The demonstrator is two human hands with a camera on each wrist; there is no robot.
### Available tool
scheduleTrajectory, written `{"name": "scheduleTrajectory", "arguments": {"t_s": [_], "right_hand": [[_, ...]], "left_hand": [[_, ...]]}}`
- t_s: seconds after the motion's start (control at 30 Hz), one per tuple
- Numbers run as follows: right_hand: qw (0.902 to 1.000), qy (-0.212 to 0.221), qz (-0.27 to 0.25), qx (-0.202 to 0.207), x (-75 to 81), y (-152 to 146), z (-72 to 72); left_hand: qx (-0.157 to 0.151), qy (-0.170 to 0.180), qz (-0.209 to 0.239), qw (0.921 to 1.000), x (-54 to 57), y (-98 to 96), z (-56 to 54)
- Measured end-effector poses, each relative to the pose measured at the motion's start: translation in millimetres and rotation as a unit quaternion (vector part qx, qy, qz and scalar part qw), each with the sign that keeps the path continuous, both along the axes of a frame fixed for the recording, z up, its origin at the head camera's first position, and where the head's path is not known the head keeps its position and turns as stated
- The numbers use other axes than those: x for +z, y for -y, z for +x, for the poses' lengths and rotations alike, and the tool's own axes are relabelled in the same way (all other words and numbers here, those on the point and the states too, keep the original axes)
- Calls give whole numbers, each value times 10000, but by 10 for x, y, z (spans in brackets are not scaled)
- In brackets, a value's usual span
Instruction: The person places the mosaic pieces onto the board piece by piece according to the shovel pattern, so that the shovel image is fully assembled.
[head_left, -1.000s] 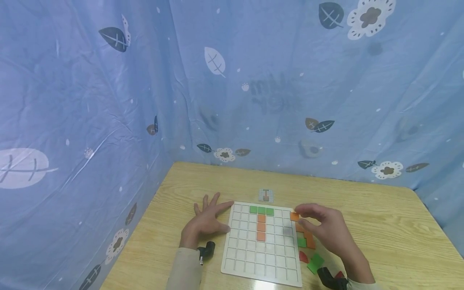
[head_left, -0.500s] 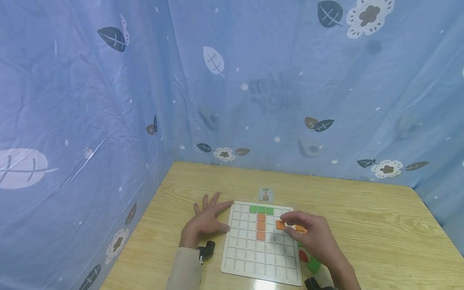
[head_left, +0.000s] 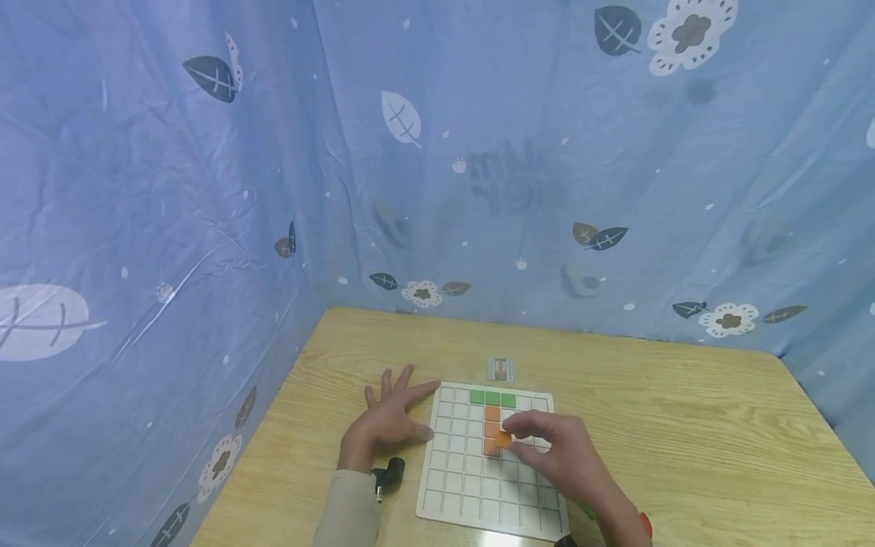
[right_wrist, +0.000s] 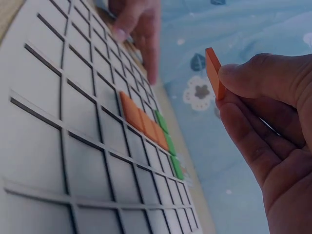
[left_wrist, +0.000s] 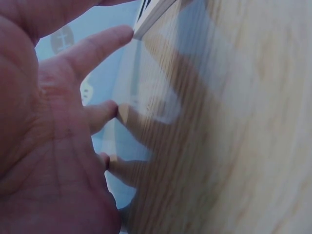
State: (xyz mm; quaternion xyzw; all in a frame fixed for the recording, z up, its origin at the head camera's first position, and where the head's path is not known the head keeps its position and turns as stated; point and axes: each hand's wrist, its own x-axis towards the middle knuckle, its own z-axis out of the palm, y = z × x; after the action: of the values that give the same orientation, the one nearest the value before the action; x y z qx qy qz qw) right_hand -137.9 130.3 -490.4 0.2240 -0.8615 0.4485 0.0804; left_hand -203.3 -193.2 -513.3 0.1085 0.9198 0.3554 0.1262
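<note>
Orange tile [head_left: 503, 439] held above the grid board [head_left: 451, 465]

1. My right hand [head_left: 559, 450] pinches the orange tile between thumb and fingers; the right wrist view shows the tile tilted on edge, apart from the board.
2. My left hand [head_left: 386, 420] lies with fingers spread, gripping nothing; index fingertip and thumb touch the board's left side, the index at its far left corner.
3. Three green tiles [head_left: 493, 398] occupy adjacent cells in the far row. Three orange tiles [head_left: 491, 414] run from below the middle one toward me.
4. A picture card [head_left: 501, 370] lies on the counter [head_left: 683, 425] beyond the board.
5. A red piece [head_left: 645, 524] shows beside my right forearm.
</note>
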Motion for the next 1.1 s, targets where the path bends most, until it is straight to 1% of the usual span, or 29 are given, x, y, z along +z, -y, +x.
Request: {"name": "scheduleTrajectory", "arguments": {"t_s": [0.37, 0.63, 0.8, 0.87, 0.93, 1.1], "right_hand": [[9993, -85, -61, 361, -172, 127, -13], [9989, 281, 179, 335, -247, 237, -7], [9974, 485, 196, 491, -296, 311, -18], [9973, 440, 177, 557, -322, 329, -21], [9975, 299, 161, 612, -351, 342, -19], [9978, 29, 187, 635, -413, 356, -8]], "left_hand": [[-31, -14, 44, 10000, -26, 9, -8], [-56, -13, -36, 10000, -44, 21, -20], [-40, -13, -42, 10000, -39, 21, -19], [-34, -22, -37, 10000, -32, 18, -17], [-41, -40, -34, 10000, -29, 17, -17], [-85, -49, -25, 9999, -39, 16, -20]]}}
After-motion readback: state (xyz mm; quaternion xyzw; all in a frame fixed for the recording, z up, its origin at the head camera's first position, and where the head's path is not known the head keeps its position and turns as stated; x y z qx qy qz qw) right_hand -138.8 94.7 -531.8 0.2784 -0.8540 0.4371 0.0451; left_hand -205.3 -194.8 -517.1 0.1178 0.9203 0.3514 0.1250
